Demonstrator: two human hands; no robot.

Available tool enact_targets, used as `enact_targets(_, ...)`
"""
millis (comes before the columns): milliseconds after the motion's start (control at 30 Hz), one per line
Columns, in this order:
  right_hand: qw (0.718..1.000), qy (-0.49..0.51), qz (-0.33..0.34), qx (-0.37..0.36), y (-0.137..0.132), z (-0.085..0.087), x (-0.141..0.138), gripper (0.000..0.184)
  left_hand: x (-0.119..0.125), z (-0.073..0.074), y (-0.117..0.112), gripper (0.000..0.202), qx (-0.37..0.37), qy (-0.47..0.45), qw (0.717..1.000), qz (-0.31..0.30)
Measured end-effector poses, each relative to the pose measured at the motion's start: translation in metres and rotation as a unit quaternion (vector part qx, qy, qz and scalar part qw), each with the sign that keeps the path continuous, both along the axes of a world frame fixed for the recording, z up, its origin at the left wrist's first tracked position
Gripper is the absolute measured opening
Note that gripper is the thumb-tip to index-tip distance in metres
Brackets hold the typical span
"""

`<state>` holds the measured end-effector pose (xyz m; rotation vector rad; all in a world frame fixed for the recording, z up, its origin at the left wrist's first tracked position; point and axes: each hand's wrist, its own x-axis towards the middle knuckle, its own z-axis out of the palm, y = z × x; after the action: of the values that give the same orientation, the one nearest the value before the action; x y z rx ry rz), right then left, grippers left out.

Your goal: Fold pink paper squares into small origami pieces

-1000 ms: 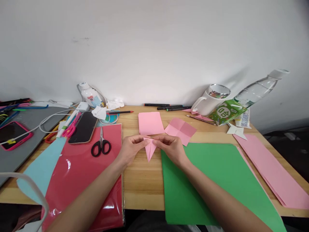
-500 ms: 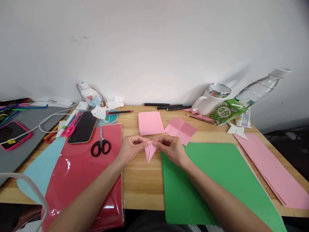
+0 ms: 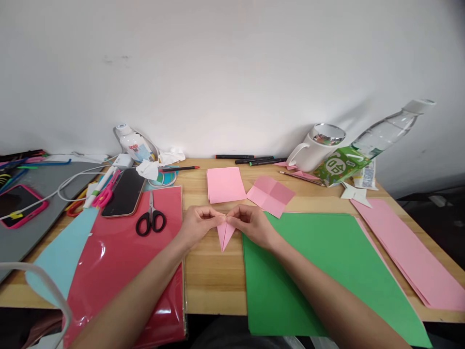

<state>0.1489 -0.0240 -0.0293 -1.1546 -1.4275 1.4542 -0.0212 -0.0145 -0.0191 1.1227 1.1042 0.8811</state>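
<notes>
A small pink folded paper (image 3: 224, 236), kite-shaped with a crease down its middle, points its sharp tip toward me. My left hand (image 3: 199, 224) pinches its top edge from the left, thumb on the front. From the right, my right hand (image 3: 251, 224) pinches the same edge, and the two thumbs meet at the middle. The fingers cover the paper's upper part. Just beyond my hands lies a stack of square pink paper (image 3: 225, 184). A creased pink square (image 3: 271, 196) rests to the right of that stack.
Black-handled scissors (image 3: 151, 219) and a phone (image 3: 123, 193) lie on the red paper pack (image 3: 134, 271) at left. Green sheets (image 3: 327, 271) are under my right forearm, with pink strips (image 3: 410, 257) beyond. A mug (image 3: 316, 148), green carton (image 3: 339, 166) and bottle (image 3: 387, 128) stand back right.
My thumbs have come together at the middle of the folded paper's top edge. The right hand has shifted left, and the paper's tip sits slightly lower.
</notes>
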Motion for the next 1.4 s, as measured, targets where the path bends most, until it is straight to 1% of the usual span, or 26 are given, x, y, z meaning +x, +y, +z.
enact_targets(133, 0.998, -0.047, -0.019, 0.027, 0.000, -0.004, 0.002, 0.024, 0.000, -0.002, 0.000, 0.021, -0.004, 0.014, 1.000, -0.021)
enact_targets(233, 0.999, -0.027, -0.037, 0.014, 0.000, -0.005, 0.003, 0.028, 0.000, -0.003, 0.001, 0.025, 0.007, 0.015, 1.000, -0.022)
enact_targets(333, 0.998, 0.020, -0.061, -0.017, 0.001, -0.003, 0.002, 0.032, 0.002, -0.002, 0.002, 0.027, 0.013, 0.001, 1.000, -0.001)
enact_targets(433, 0.994, 0.070, -0.069, -0.042, 0.002, 0.000, 0.001, 0.041, 0.002, 0.000, 0.002, 0.029, 0.005, -0.025, 0.999, 0.042)
enact_targets(467, 0.994, 0.080, -0.064, -0.042, 0.002, 0.002, 0.001, 0.041, 0.002, 0.001, 0.003, 0.030, 0.002, -0.032, 0.998, 0.054)
enact_targets(533, 0.995, 0.084, -0.054, -0.027, 0.001, 0.006, 0.001, 0.034, 0.001, 0.002, 0.003, 0.030, 0.000, -0.042, 0.997, 0.062)
enact_targets(600, 0.995, 0.078, -0.056, -0.005, 0.000, 0.009, 0.000, 0.029, 0.000, 0.003, 0.004, 0.029, 0.009, -0.044, 0.998, 0.054)
enact_targets(733, 0.995, 0.058, -0.078, 0.026, -0.002, 0.013, -0.002, 0.027, 0.001, 0.004, 0.003, 0.029, 0.030, -0.040, 0.998, 0.025)
enact_targets(900, 0.990, 0.118, -0.076, 0.017, -0.005, 0.012, -0.004, 0.028, 0.003, 0.004, 0.000, 0.031, -0.002, -0.056, 0.998, -0.017)
enact_targets(1000, 0.985, 0.146, -0.088, 0.012, -0.006, 0.009, -0.006, 0.031, 0.003, 0.004, -0.001, 0.029, -0.026, -0.058, 0.998, -0.012)
enact_targets(1100, 0.985, 0.132, -0.110, 0.034, -0.006, 0.007, -0.006, 0.024, 0.003, 0.005, -0.001, 0.031, -0.060, -0.073, 0.995, -0.009)
enact_targets(1200, 0.985, 0.103, -0.125, 0.054, -0.007, 0.008, -0.007, 0.022, 0.003, 0.008, -0.001, 0.033, -0.064, -0.083, 0.994, -0.021)
enact_targets(1400, 0.985, 0.105, -0.129, 0.042, -0.008, 0.009, -0.007, 0.025, 0.004, 0.012, -0.002, 0.036, -0.077, -0.079, 0.993, -0.030)
